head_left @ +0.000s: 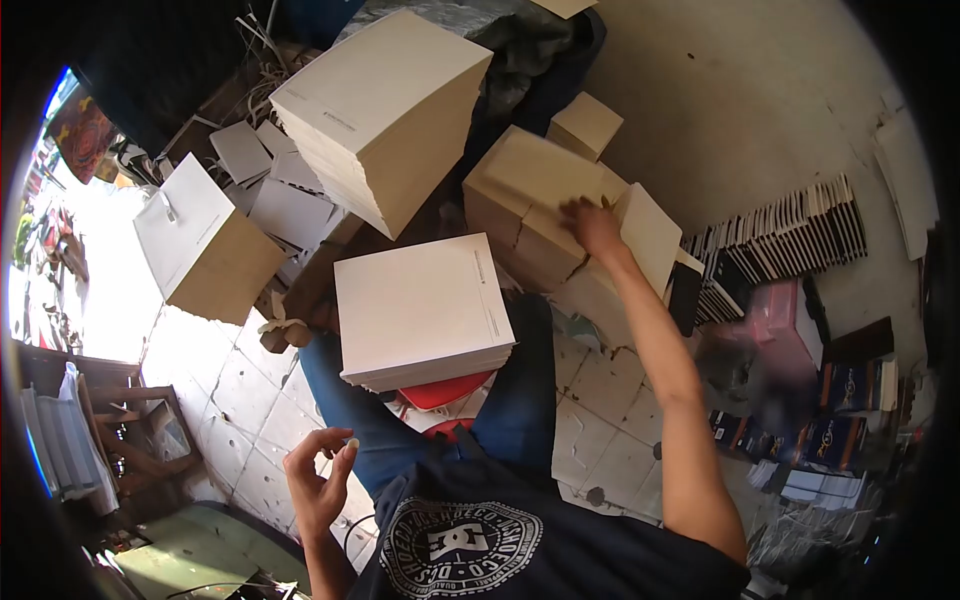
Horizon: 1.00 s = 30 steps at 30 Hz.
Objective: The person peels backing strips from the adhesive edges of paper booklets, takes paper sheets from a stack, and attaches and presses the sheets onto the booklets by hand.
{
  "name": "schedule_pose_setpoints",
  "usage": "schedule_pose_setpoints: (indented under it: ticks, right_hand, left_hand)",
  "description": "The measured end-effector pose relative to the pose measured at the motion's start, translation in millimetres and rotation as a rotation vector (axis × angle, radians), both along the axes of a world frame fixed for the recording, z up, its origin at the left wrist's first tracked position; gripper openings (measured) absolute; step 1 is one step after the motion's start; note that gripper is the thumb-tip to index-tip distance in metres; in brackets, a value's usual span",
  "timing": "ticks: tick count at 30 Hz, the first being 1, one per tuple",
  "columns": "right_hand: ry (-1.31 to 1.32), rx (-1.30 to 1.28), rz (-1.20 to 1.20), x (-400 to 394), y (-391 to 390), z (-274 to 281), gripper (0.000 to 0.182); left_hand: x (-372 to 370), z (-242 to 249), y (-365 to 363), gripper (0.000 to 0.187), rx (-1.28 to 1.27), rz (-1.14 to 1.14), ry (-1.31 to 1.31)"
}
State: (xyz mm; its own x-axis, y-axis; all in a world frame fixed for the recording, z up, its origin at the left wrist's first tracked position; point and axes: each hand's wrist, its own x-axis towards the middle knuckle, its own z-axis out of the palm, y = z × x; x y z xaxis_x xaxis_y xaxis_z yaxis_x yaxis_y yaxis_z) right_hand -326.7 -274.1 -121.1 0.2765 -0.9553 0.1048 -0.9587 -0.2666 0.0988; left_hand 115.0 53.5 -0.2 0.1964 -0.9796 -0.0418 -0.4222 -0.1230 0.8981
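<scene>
I sit on the floor with a stack of white square sheets (420, 305) resting on my lap over something red (445, 392). My right hand (592, 226) reaches forward and lies on a pile of tan cardboard boxes (530, 200), fingers touching a flat white board (652, 235) at its right. My left hand (318, 480) is raised near my left knee, fingers curled loosely with thumb and forefinger close together; nothing clear shows in it.
A tall stack of white sheets (385, 115) stands ahead. A finished white paper bag (200, 245) lies to the left, loose white pieces (275, 185) behind it. Rows of dark flat items (790, 235) and blue boxes (840, 400) lie at the right. A wooden rack (110, 430) stands left.
</scene>
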Motion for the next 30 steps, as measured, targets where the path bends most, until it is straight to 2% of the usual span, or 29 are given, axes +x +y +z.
schedule_pose_setpoints:
  ticks: [1,3,5,6,7,9,11,12,13,14,16,17,18,20,24,26,30]
  right_hand:
    - [0.096,0.211,-0.005,0.0,4.7,-4.6,0.035]
    - [-0.233,0.033,-0.042,-4.6,5.1,6.7,0.038]
    - [-0.492,-0.17,-0.097,-6.9,1.9,51.8,0.041]
    - [-0.644,-0.28,-0.062,-12.1,-0.8,75.8,0.038]
    - [-0.794,-0.391,-0.028,-14.3,0.1,99.4,0.035]
    - [-0.888,-0.55,0.031,2.1,22.9,157.8,0.027]
    - [-0.98,-0.574,0.105,13.3,43.3,185.4,0.024]
    - [-1.028,-0.585,0.145,19.7,54.6,192.3,0.022]
    - [-1.038,-0.57,0.154,27.3,68.0,195.1,0.021]
    - [-1.049,-0.557,0.163,35.2,83.1,196.4,0.02]
    - [-1.111,-0.508,0.186,46.7,109.3,192.9,0.019]
    - [-1.161,-0.472,0.2,50.1,119.5,185.6,0.019]
    - [-1.213,-0.433,0.208,54.2,126.9,178.7,0.019]
    - [-1.31,-0.297,0.19,65.1,140.7,166.8,0.019]
    - [-1.515,-0.055,0.236,101.7,140.1,144.5,0.02]
    - [-1.494,-0.009,0.266,116.9,131.4,134.9,0.02]
    - [-1.557,0.02,0.323,147.9,126.9,138.7,0.021]
  left_hand:
    - [0.0,2.1,-2.6,0.015,-0.01,-0.027,-0.019]
    - [1.4,7.5,-5.8,0.017,-0.011,-0.057,-0.018]
    - [1.4,14.8,-11.9,0.018,-0.006,-0.056,0.025]
    - [2.3,19.9,-19.8,0.019,-0.085,-0.041,0.08]
    - [4.2,30.5,-37.4,0.02,-0.261,-0.062,-0.07]
    - [1.2,55.4,-86.0,0.025,-0.588,-0.004,-0.325]
    - [-13.7,85.8,-147.5,0.038,-0.703,0.02,-0.436]
    - [-31.5,94.3,-183.6,0.049,-0.767,0.052,-0.37]
    - [-36.6,96.3,-220.7,0.056,-0.825,0.05,-0.58]
    - [-39.4,92.6,-251.4,0.064,-0.877,0.047,-0.792]
    - [-38.6,76.9,-283.3,0.074,-0.61,-0.142,-1.052]
    - [-42.7,72.8,-285.1,0.064,-0.525,-0.165,-1.036]
    - [-43.5,70.1,-284.1,0.046,-0.559,-0.152,-1.001]
    - [-43.0,71.2,-274.0,0.028,-0.575,-0.133,-0.889]
    - [-36.5,62.2,-266.9,0.022,-0.741,-0.108,-0.783]
    - [-34.3,62.0,-266.3,0.02,-0.799,-0.113,-0.803]
    - [-32.4,88.6,-262.7,0.035,-0.634,-0.194,-0.809]
